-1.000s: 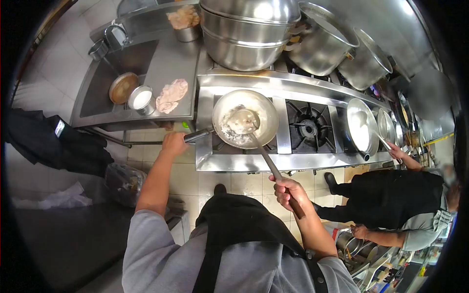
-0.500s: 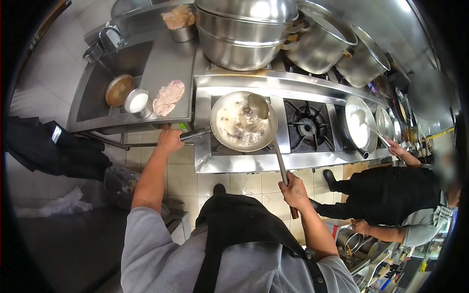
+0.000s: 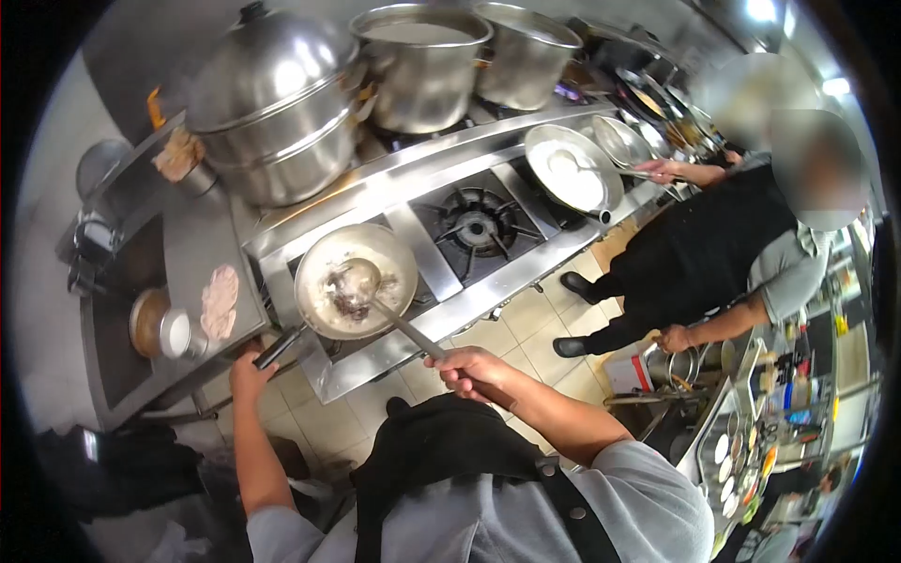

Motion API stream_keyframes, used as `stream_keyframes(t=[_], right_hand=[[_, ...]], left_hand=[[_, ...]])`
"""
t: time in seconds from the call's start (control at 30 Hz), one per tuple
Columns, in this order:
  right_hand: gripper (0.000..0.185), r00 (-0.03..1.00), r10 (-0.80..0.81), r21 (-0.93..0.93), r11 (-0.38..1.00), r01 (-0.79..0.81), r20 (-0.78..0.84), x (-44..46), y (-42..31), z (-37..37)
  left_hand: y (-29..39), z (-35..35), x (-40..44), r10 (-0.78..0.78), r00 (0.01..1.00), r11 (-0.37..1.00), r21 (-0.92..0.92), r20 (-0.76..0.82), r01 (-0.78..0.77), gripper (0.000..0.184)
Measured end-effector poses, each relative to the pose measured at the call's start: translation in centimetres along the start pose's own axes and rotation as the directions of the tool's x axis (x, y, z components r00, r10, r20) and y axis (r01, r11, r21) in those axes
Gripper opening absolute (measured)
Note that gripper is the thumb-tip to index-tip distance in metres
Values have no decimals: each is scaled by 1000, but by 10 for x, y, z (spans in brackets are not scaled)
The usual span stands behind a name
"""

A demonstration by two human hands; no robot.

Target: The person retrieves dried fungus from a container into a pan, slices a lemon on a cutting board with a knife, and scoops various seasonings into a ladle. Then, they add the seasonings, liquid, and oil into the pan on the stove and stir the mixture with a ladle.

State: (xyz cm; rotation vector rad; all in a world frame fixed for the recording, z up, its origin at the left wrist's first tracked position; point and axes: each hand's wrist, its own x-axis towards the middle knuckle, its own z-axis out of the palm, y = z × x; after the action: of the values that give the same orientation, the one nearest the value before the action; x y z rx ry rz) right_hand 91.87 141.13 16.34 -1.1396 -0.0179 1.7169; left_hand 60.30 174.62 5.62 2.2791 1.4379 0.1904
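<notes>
A round wok [image 3: 399, 255] rests on the left burner of the stove, with pale contents and dark bits gathered near its middle. My left hand [image 3: 251, 370] is closed at the end of the wok's dark handle [image 3: 279, 348]; its fingers are partly hidden. In my right hand [image 3: 472, 372] is a long ladle [image 3: 356, 278], gripped along its shaft near the wooden end. The ladle's bowl sits inside the wok, over the dark bits.
An open burner [image 3: 477, 226] lies right of the wok. A lidded steamer [image 3: 282, 113] and tall pots [image 3: 422, 84] stand behind. Left, raw-looking meat [image 3: 220, 302] lies on the counter beside a metal cup [image 3: 178, 332]. A co-worker's hand [image 3: 660, 171] is at another wok [image 3: 563, 155].
The view has turned, shifting the stove leftward and tilting it. The ladle's bowl has moved from the wok's upper right toward its middle. Less bubbling liquid shows in the wok.
</notes>
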Motion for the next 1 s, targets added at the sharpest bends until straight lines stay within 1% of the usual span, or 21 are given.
stream_keyframes(t=[0.07, 0.1, 0.13, 0.2, 0.23, 0.27, 0.3, 0.33, 0.4, 0.47, 0.5, 0.6, 0.7, 0.77, 0.8, 0.83, 0.87, 0.9, 0.93, 0.97, 1.0], right_hand=[[27, 993, -83, -154, 986, 70, -80, -3, 4, 5], [24, 988, -124, -188, 976, 106, -87, -7, 5, 7], [24, 986, -140, -179, 976, 122, -94, -8, 5, 6], [22, 974, -204, -373, 915, 153, -101, -9, 7, 3], [22, 967, -235, -467, 869, 162, -101, -11, 7, 1], [22, 963, -249, -462, 870, 173, -109, -13, 7, 0], [22, 944, -310, -623, 762, 178, -110, -16, 6, -2], [23, 925, -366, -762, 626, 166, -100, -19, 5, -3], [25, 926, -361, -792, 595, 137, -111, -23, 5, -9], [26, 810, -586, -980, 148, 135, 23, -10, 12, -24], [26, 810, -586, -979, 147, 138, 27, -7, 14, -27], [26, 810, -585, -996, 92, 22, -36, -6, 16, -31], [26, 800, -593, -995, 96, -40, -89, -4, 23, -31], [24, 822, -569, -991, 118, 59, -19, 6, 29, -37], [24, 821, -570, -992, 115, 57, -20, 7, 29, -35], [22, 894, -434, -898, 428, 96, -111, 7, 29, -32], [21, 952, -268, -710, 699, 86, -149, 4, 28, -25], [17, 973, -186, -521, 849, 91, -134, 0, 25, -18], [17, 974, -182, -521, 849, 88, -132, -2, 22, -17], [16, 993, -91, -230, 970, 72, -77, -3, 19, -17], [15, 1000, -17, 78, 997, 17, 6, -4, 15, -17]], left_hand=[[-42, 25, 8, 86, 994, 948, -302, -62, -101, 32], [-56, 36, 10, 126, 981, 909, -378, -148, -174, 29], [-56, 34, 8, -76, 997, 906, -420, -19, 61, 30], [-58, 37, 2, -308, 935, 640, -688, 176, 341, 32], [-61, 39, -1, -291, 940, 647, -687, 177, 329, 32], [-67, 44, -4, -310, 930, 475, -814, 200, 333, 34], [-71, 49, -6, -324, 917, 279, -903, 231, 326, 36], [-75, 54, -4, -313, 921, 281, -903, 232, 324, 36], [-84, 61, -2, -369, 902, 206, -927, 223, 314, 36], [-88, 64, -2, -355, 907, 191, -932, 228, 309, 36], [-87, 64, -2, -355, 912, 180, -942, 205, 282, 36], [-89, 62, -1, -363, 917, 173, -955, 166, 241, 36], [-93, 57, 3, -361, 918, 187, -952, 164, 244, 35], [-96, 56, 4, -350, 919, 197, -946, 178, 258, 35], [-97, 55, 5, -343, 918, 200, -940, 198, 277, 34], [-99, 55, 5, -336, 916, 204, -933, 218, 296, 32], [-94, 52, 3, -336, 916, 203, -933, 218, 297, 32], [-89, 49, 1, -353, 910, 209, -929, 219, 305, 33], [-85, 46, -1, -372, 902, 216, -925, 219, 314, 33], [-84, 45, -2, -379, 899, 215, -924, 218, 315, 33], [-82, 44, -2, -349, 908, 222, -920, 233, 322, 37]])
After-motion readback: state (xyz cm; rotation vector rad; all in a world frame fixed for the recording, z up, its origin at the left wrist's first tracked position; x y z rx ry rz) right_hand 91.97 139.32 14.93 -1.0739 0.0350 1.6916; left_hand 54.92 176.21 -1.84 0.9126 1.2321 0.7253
